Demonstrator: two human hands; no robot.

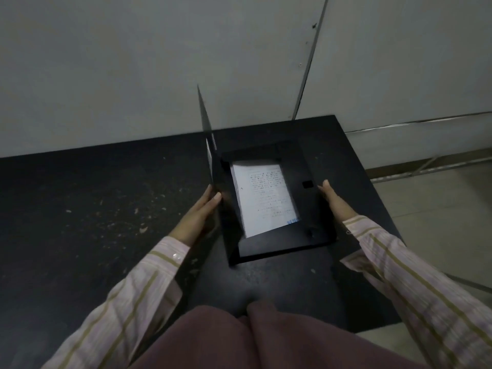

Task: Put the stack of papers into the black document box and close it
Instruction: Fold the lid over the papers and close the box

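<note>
Your left hand (202,209) pinches the upright lid (206,134) at nine o'clock; your right hand (330,195) lies flat at three. The papers (263,198) sit inside the black document box (282,250). That lid looks thin and floppy, so hold its free edge.

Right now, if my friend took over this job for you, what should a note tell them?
Left hand: gripping the edge of the box's lid, which stands nearly upright on the left side.
Right hand: resting flat against the right side of the black document box, steadying it.
Things: the box lies open on the dark table. The stack of papers is already inside, printed side up.
Done: papers are in.
Left: swing the lid over to the right, down onto the box, and press it shut.
</note>
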